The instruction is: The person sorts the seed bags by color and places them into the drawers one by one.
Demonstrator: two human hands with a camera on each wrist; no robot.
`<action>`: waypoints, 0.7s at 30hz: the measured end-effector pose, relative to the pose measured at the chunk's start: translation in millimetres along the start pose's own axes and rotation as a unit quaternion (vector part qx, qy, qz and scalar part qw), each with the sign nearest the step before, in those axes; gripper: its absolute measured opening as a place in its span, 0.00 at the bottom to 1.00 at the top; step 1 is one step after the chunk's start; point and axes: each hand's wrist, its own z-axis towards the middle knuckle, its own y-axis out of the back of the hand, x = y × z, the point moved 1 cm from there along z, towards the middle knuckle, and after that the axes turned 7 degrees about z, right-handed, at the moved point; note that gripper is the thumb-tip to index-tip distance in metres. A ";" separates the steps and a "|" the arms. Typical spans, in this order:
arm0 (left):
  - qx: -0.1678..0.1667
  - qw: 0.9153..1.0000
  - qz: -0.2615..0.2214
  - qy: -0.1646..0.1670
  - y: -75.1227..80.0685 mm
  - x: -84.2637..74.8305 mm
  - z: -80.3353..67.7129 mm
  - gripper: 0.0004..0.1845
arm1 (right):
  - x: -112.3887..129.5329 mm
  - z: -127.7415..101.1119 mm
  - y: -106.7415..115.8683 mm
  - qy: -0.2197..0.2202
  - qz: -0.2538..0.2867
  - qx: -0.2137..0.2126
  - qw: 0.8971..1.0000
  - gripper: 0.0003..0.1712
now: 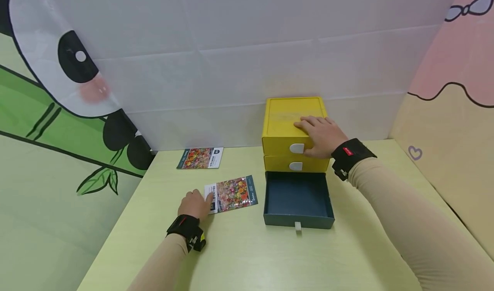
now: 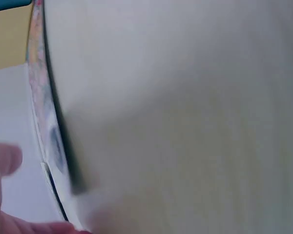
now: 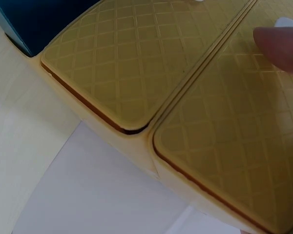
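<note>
A seed packet [image 1: 235, 193] with a flower picture lies on the table. My left hand [image 1: 194, 204] is at its white end, with the thumb over that edge in the head view. In the left wrist view, the thumb [image 2: 7, 160] is raised beside the packet [image 2: 41, 87], seen nearly edge-on. My right hand [image 1: 322, 136] rests on the yellow drawer box [image 1: 293, 113], fingers over the top and thumb down the front beside a white tab [image 1: 296, 148]. Below the yellow drawers, a dark blue drawer [image 1: 299, 221] stands pulled out, with nothing inside it.
A second flower packet [image 1: 200, 158] lies at the back left of the table, near the wall sheet [image 1: 212, 81]. Another white tab [image 1: 296, 166] is on the lower yellow drawer. A printed panel [image 1: 447, 124] borders the table [image 1: 239, 256] on the right.
</note>
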 end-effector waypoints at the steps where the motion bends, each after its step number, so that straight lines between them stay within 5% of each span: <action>1: 0.015 1.000 -0.006 0.017 1.0 -1.4 0.3 0.37 | -0.4 0.0 0.0 0.000 -0.001 0.000 1.000 0.51; 6: 0.055 0.997 -0.007 0.050 3.6 -10.4 -1.2 0.44 | -0.2 -0.2 1.3 0.000 0.000 0.004 1.000 0.50; 21: 0.041 0.998 -0.010 0.043 0.5 -19.7 0.5 0.40 | 0.7 -4.2 2.7 0.015 0.001 -0.007 1.000 0.49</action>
